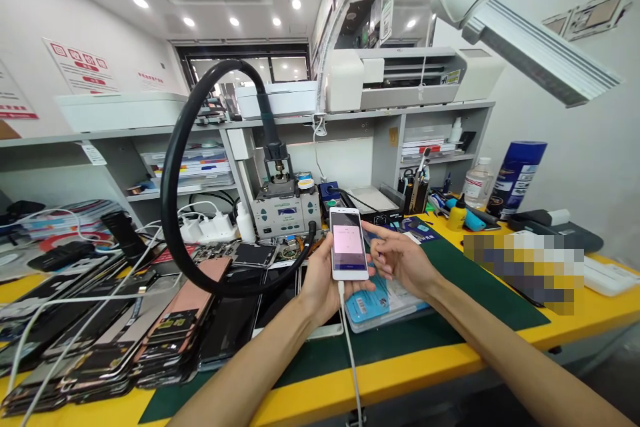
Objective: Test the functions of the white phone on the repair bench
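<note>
A white smartphone [349, 243] lies upright in my left hand [320, 278], which is closed around its back and left edge. Its lit screen shows a pale pink panel with text too small to read. From its lower end a white charging cable [351, 353] runs down past the table edge. Just right of the phone is my right hand [405, 260], holding nothing. The index finger points toward the phone's upper right edge, while the other fingers are bent. Beneath the hands are a blue packet [367, 307] and a white-framed tablet [320, 329], partly hidden.
Stacked phone screens [170, 340] cover the left of the yellow table [400, 363]. A hot-air station [285, 213] with a looping black hose [170, 180] stands behind. A green mat [480, 287] lies under the work. At right are a yellow bottle [457, 215] and a blue spray can [517, 177].
</note>
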Motion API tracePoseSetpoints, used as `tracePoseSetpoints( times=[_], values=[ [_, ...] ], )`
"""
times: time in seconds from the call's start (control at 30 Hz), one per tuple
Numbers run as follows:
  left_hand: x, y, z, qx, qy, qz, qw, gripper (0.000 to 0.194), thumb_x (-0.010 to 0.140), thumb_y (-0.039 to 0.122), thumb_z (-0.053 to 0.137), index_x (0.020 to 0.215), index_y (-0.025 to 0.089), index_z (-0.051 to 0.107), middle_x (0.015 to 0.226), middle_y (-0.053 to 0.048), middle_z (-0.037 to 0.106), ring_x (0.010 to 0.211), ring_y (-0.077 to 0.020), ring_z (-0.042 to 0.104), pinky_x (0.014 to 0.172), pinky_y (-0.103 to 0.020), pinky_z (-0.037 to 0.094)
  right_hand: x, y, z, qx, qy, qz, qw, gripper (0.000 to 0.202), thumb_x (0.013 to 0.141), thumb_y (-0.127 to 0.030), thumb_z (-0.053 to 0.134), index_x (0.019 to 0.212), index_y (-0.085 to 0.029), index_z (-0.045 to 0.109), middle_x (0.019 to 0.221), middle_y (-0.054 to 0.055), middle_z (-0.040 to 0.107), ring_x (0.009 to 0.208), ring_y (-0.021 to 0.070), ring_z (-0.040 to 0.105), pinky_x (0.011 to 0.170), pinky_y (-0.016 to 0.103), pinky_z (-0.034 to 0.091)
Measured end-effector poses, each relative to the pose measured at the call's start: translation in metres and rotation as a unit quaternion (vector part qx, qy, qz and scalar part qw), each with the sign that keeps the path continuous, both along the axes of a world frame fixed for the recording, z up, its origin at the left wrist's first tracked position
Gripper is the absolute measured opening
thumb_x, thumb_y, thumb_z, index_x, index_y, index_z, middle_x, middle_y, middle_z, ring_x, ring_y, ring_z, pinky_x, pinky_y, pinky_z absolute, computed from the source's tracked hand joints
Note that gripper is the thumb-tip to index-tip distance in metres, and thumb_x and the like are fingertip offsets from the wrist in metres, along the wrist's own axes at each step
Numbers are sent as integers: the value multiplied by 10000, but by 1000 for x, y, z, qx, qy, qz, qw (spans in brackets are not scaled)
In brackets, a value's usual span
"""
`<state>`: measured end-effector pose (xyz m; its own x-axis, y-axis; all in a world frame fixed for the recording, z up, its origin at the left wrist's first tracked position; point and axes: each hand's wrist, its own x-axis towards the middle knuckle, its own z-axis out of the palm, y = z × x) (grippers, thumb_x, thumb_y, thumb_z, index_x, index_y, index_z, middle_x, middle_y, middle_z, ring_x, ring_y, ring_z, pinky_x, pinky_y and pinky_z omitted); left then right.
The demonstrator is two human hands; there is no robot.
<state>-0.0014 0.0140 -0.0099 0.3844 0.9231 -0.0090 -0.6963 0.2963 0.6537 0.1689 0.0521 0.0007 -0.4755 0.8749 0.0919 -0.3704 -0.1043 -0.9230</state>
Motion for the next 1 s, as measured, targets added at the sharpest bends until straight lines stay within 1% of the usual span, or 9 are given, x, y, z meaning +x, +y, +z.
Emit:
tracePoseSetpoints(
  times=[0.27,0.5,0.73,0.87,1.0],
  values=[
    [0,1,-2,2,3,14,1000,554,980,511,403,1194,42,607,1030,-220,685,831,-304,711,636,-405,599,0,1,-1,8,-17,-19,1000,702,729,-166,614,1417,-76,508,581,-33,503,446,99,369,410,237,285],
    [0,0,-1,2,3,15,1000,556,989,509,377,1159,41,623,967,-209,692,785,-290,709,632,-407,598,1,4,-5,23,-30,-22,999,693,719,-176,631,1398,-80,534,568,-40,505,446,95,375,411,241,282],
    [0,0,0,-11,-10,18,1000,531,981,493,415,1167,46,632,988,-204,699,863,-289,711,686,-396,607,0,2,-1,11,-30,-22,999,684,720,-184,636,1389,-86,536,592,-30,529,443,94,389,399,234,294],
    [1,-2,1,-18,-16,19,1000,559,984,505,392,1206,42,615,989,-208,699,871,-292,713,702,-405,610,0,2,1,2,-42,-39,998,604,745,-211,641,1339,-118,577,578,-38,508,435,96,392,395,230,298],
    [1,-2,0,-10,-23,17,1000,563,980,513,390,1261,69,593,994,-197,706,854,-286,717,707,-428,609,0,6,-2,3,-41,-56,998,465,750,-230,667,1203,-137,622,574,-51,493,428,87,388,389,221,292]
  ],
)
